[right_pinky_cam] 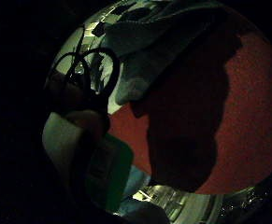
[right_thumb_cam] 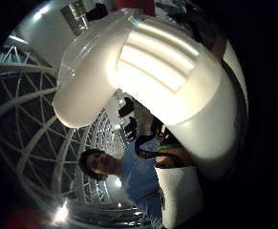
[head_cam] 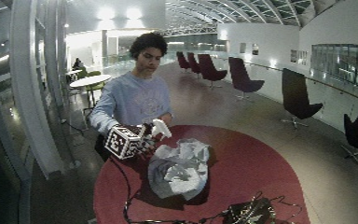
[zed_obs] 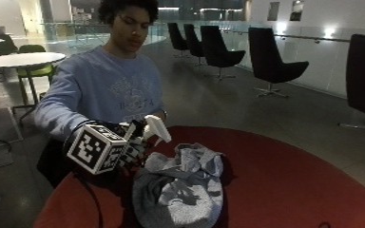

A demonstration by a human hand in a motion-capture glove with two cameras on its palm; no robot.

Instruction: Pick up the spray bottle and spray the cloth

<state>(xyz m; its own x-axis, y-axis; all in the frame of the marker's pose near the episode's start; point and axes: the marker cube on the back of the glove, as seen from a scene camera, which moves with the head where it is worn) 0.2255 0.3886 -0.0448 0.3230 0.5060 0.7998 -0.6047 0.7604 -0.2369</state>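
Outside view: our gloved right hand (zed_obs: 129,147) holds the spray bottle (zed_obs: 155,127) upright, grip curled round it, above the table (zed_obs: 283,180). Nozzle points toward the grey cloth (zed_obs: 179,187), heaped just beside and below. We judge the aim about ready.

Dim hall, cool light from ceiling lamps far back and wall lamps at upper right of the outside view. The cloth (zed_obs: 179,190) throws a dark shadow on the red table (zed_obs: 283,180). Thumb-side palm view: the spray bottle (right_thumb_cam: 167,81) glares white, edges bending strongly.
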